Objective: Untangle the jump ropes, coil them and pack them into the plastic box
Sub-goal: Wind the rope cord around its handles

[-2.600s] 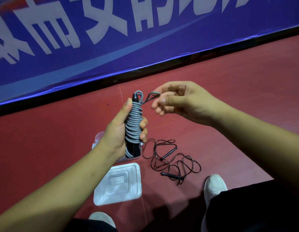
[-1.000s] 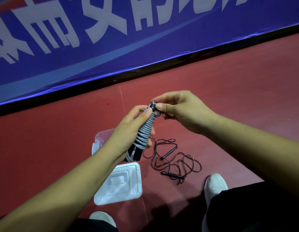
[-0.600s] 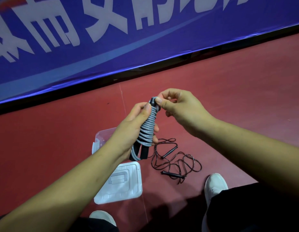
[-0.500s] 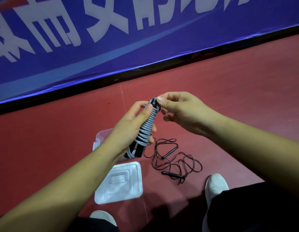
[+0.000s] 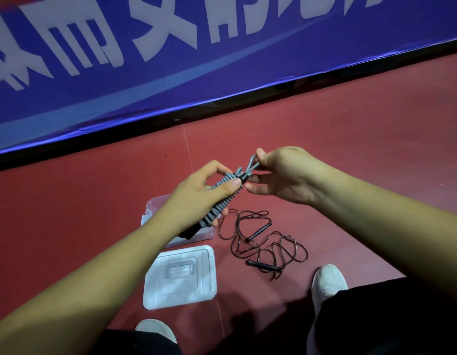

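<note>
Since half a second ago, the right hand (image 5: 286, 175) is drawing a grey loop out of the coiled grey jump rope (image 5: 223, 198), pinching it. The left hand (image 5: 196, 198) is gripping the bundle above the plastic box (image 5: 153, 208), while the dark jump rope (image 5: 260, 242) is lying tangled beside it.

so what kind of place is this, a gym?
Probably an indoor sports hall. A red sports-type floor runs up to a blue banner with large white characters, like a courtside barrier. Jump ropes fit too: a grey rope in the hands, a dark rope on the floor.

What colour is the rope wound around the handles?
Grey, wound over black handles; the head view shows the coiled rope clearly.
</note>
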Motion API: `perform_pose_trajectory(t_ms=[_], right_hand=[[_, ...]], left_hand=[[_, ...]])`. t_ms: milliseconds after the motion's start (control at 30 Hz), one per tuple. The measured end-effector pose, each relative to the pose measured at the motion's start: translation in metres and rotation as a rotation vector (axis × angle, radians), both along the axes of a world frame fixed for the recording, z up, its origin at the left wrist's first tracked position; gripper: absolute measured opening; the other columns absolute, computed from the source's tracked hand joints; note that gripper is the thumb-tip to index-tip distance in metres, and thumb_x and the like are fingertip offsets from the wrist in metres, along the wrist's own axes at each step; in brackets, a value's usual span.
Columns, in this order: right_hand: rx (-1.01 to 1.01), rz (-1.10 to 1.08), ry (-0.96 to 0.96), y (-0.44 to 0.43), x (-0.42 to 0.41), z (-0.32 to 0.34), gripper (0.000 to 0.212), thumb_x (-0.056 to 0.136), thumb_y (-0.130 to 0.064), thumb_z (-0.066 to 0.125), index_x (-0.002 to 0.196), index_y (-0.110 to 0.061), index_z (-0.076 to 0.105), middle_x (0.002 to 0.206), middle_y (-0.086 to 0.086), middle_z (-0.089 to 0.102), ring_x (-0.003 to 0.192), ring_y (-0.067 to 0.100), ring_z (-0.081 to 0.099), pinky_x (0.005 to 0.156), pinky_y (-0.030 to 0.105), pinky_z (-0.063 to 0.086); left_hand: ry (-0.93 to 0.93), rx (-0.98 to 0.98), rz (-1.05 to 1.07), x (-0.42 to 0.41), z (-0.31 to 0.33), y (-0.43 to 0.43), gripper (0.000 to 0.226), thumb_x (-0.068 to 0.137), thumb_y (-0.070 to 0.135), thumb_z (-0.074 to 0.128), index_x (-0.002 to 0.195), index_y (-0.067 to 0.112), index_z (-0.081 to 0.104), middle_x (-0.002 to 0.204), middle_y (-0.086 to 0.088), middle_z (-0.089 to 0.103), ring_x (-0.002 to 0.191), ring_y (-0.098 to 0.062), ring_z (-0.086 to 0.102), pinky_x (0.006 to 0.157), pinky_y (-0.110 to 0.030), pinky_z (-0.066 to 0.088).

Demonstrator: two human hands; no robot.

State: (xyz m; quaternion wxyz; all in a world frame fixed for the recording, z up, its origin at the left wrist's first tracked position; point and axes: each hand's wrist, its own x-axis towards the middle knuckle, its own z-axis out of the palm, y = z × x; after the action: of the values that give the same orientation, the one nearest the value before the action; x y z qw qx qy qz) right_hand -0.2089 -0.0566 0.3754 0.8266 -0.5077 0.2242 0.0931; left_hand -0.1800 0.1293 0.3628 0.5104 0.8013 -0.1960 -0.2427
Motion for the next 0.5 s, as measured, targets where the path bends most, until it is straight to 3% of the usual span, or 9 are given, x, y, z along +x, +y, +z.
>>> perform_pose_trajectory(t_ms=[67, 167, 233, 300, 367, 500], right_hand=[[-0.006, 0.015, -0.011, -0.001, 0.003, 0.000, 0.023, 0.104, -0.013, 0.045, 0.084, -0.003, 0.052, 0.080, 0.017, 0.062, 0.070, 0.031, 0.068, 0.059, 0.039, 0.061], [-0.038, -0.008, 0.008, -0.008, 0.010, -0.002, 0.023, 0.105, -0.019, 0.043, 0.087, -0.006, 0.051, 0.080, 0.016, 0.062, 0.055, 0.024, 0.064, 0.055, 0.035, 0.059], [-0.047, -0.077, 0.048, -0.015, 0.013, -0.005, 0.018, 0.105, -0.019, 0.042, 0.092, -0.008, 0.048, 0.078, 0.014, 0.057, 0.052, 0.022, 0.060, 0.054, 0.034, 0.058], [-0.051, -0.100, 0.076, -0.018, 0.015, -0.009, 0.013, 0.105, -0.015, 0.043, 0.097, -0.006, 0.048, 0.079, 0.014, 0.056, 0.053, 0.023, 0.060, 0.057, 0.038, 0.061], [-0.092, -0.057, 0.067, -0.015, 0.014, -0.017, 0.013, 0.104, -0.012, 0.045, 0.096, -0.002, 0.048, 0.083, 0.016, 0.055, 0.061, 0.024, 0.062, 0.067, 0.041, 0.061], [-0.223, 0.123, -0.078, -0.009, 0.020, -0.040, 0.017, 0.096, -0.013, 0.060, 0.104, -0.002, 0.050, 0.099, 0.019, 0.056, 0.081, 0.024, 0.066, 0.078, 0.039, 0.061]], left_hand=[[0.018, -0.003, -0.058, 0.005, 0.000, 0.003, 0.025, 0.085, 0.044, 0.068, 0.107, 0.037, 0.057, 0.073, -0.012, 0.071, 0.057, -0.024, 0.065, 0.060, -0.038, 0.055], [0.082, 0.008, -0.187, 0.014, -0.004, 0.015, 0.063, 0.076, 0.040, 0.079, 0.128, 0.047, 0.044, 0.090, -0.009, 0.074, 0.077, -0.028, 0.073, 0.078, -0.041, 0.059], [0.088, 0.072, -0.197, 0.022, -0.003, 0.025, 0.074, 0.071, 0.044, 0.085, 0.131, 0.043, 0.041, 0.099, -0.005, 0.075, 0.089, -0.031, 0.073, 0.084, -0.044, 0.058], [0.120, 0.052, -0.141, 0.032, -0.004, 0.032, 0.058, 0.074, 0.037, 0.084, 0.122, 0.027, 0.053, 0.097, -0.006, 0.074, 0.084, -0.033, 0.072, 0.079, -0.045, 0.059], [0.140, 0.026, -0.054, 0.042, -0.007, 0.038, 0.040, 0.079, 0.023, 0.079, 0.113, 0.013, 0.061, 0.090, -0.010, 0.071, 0.074, -0.028, 0.068, 0.065, -0.036, 0.060], [0.162, -0.046, 0.106, 0.057, -0.024, 0.050, 0.038, 0.073, 0.026, 0.078, 0.104, 0.008, 0.065, 0.086, -0.009, 0.069, 0.065, -0.028, 0.064, 0.058, -0.032, 0.056]])
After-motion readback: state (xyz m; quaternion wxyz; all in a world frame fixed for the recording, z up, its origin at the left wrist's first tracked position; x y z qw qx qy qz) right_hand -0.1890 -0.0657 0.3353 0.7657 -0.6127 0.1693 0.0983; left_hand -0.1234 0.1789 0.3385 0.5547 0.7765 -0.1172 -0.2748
